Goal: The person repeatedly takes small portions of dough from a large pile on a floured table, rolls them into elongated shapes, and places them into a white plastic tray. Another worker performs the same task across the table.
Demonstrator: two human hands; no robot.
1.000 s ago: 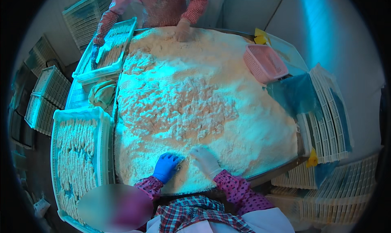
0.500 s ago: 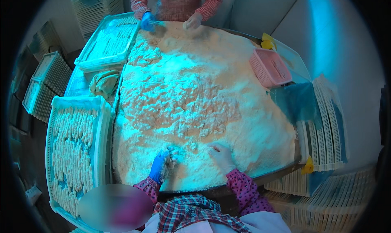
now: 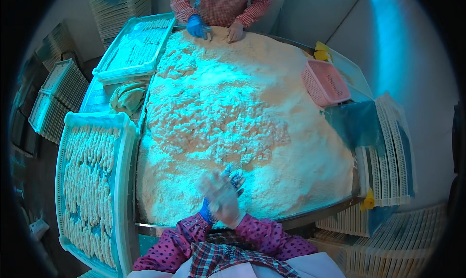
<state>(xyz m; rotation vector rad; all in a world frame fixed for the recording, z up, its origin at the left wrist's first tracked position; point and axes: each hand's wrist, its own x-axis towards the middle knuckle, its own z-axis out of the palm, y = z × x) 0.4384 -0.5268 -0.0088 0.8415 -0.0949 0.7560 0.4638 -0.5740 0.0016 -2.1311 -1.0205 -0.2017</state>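
1. Two gloved hands cross over the near part of the powder heap (image 3: 291, 171), the right hand (image 3: 221, 195) above the left hand (image 3: 235, 180).
2. White-gloved right hand: fingers stretched out, blurred, overlapping the left; whether anything lies between the palms, I cannot tell.
3. Blue-gloved left hand: powdery fingertips show past the right hand; mostly covered, so how far they are open I cannot tell.
4. One heap covers most of the table (image 3: 310, 216).
5. Left of the heap: one near tray (image 3: 125, 151), one far tray (image 3: 124, 71), strips too many to count, one cloth (image 3: 127, 99) between trays.
6. Right of the heap: one pink basket (image 3: 315, 84).
7. Beyond the heap: one co-worker (image 3: 221, 6), two hands at its far edge.
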